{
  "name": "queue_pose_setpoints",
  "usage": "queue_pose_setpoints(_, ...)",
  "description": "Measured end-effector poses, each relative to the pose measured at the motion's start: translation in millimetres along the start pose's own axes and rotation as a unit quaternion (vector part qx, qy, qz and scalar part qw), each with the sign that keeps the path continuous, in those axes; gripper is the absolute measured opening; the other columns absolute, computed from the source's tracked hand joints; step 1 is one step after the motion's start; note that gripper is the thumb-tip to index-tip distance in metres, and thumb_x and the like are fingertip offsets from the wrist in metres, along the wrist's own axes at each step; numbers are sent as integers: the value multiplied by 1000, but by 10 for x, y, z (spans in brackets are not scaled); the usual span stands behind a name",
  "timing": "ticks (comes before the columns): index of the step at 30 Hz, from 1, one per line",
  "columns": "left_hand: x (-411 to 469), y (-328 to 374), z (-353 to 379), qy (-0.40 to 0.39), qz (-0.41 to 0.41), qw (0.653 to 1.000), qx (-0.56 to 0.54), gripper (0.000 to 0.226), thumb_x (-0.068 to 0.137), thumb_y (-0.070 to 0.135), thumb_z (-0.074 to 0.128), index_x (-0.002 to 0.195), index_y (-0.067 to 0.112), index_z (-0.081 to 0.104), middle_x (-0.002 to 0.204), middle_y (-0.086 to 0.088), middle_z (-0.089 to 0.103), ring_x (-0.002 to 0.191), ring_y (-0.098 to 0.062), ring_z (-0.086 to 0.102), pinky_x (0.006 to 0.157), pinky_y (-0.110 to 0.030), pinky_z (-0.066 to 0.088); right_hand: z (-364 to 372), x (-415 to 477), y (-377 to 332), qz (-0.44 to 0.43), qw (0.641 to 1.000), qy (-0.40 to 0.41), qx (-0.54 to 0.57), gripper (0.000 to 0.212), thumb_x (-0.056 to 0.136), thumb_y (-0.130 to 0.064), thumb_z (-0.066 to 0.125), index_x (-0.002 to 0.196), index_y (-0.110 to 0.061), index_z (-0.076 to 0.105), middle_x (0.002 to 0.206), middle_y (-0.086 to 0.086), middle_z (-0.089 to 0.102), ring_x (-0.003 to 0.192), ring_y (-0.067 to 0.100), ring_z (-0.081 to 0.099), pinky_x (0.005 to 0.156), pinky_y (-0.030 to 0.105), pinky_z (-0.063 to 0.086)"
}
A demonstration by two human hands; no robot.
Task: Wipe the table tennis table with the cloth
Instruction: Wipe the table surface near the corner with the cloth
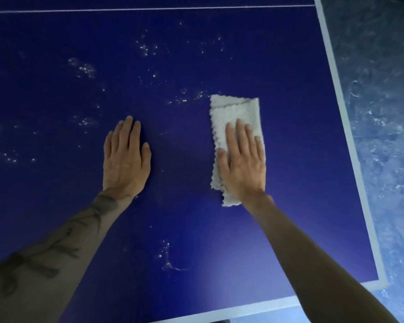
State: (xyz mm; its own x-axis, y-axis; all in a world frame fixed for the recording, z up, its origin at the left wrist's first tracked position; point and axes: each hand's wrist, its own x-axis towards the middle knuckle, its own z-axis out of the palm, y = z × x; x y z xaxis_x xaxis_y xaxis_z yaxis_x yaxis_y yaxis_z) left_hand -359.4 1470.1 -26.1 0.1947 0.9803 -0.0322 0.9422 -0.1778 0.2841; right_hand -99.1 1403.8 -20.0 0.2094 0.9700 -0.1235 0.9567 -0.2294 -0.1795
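Note:
The dark blue table tennis table [56, 101] fills most of the view, its white border line running down the right side and along the near edge. A folded white cloth [236, 111] lies flat on it, right of centre. My right hand [243, 159] presses on the cloth with straight fingers, covering its lower half. To the left, my left hand [125, 159] rests flat on the bare blue surface, fingers together. Several whitish wet or dusty patches [85, 68] speckle the table beyond and left of both hands, and one smear [167, 257] sits near the front.
A thin white line [149, 9] crosses the table at the far end. Past the table's right edge and near corner [380, 280] lies mottled blue-grey floor [383, 113].

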Motion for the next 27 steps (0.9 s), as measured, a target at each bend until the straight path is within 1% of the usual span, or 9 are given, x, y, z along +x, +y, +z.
queue_pose_setpoints(3,65,-46,53,3,-3,1000,2,56,112,27,38,162,5,29,173,-12,21,160,-31,17,132,-46,8,-14,327,-137,75,997,20,2,66,113,-45,21,171,-17,5,179,8,0,165,26,-2,134,48,3)
queue_pose_setpoints(5,65,-75,86,12,-1,1000,4,56,111,28,35,162,7,29,172,-12,22,160,-30,17,132,-46,9,55,443,-419,72,997,27,5,67,112,-46,18,171,-16,5,179,9,0,165,27,-1,134,48,3)
queue_pose_setpoints(8,56,-87,86,20,4,1000,4,58,109,32,31,161,7,30,171,-12,25,159,-30,20,132,-46,11,166,332,-835,-45,999,8,7,67,112,-46,20,171,-17,10,179,8,4,166,25,1,134,47,3)
queue_pose_setpoints(11,71,-83,76,18,1,1000,2,59,108,32,31,161,8,31,172,-10,24,160,-28,19,132,-45,10,167,225,-652,-129,992,5,1,65,112,-45,28,170,-19,18,178,6,11,165,23,6,134,46,8)
queue_pose_setpoints(15,78,-88,73,21,-3,1000,-4,58,108,30,29,161,8,31,171,-10,25,160,-26,19,132,-45,9,-1,422,-58,28,999,37,-4,64,112,-43,30,170,-17,21,178,7,15,165,25,11,134,48,11)
queue_pose_setpoints(19,71,-88,87,20,-8,1000,2,57,108,28,32,161,7,32,171,-9,26,160,-26,20,132,-46,12,-3,809,-343,102,994,48,-1,67,112,-45,20,171,-14,11,178,12,7,165,29,4,134,51,8)
queue_pose_setpoints(21,74,-92,89,20,-4,1000,5,57,108,28,32,161,7,32,171,-10,27,160,-27,21,132,-47,13,66,862,-681,57,998,35,10,68,111,-46,19,171,-15,9,178,11,4,165,28,1,134,50,6)
queue_pose_setpoints(25,74,-98,91,23,2,1000,8,58,107,28,32,160,6,33,170,-11,28,159,-28,23,131,-46,13,202,566,-950,-137,990,-8,-18,65,113,-46,25,171,-19,12,179,7,5,166,24,2,134,47,6)
queue_pose_setpoints(27,81,-99,91,25,1,1000,6,58,107,28,30,160,6,33,170,-11,28,159,-28,22,132,-45,12,142,569,-682,-121,992,-10,-19,65,113,-46,27,171,-22,13,179,3,7,166,21,3,134,45,5)
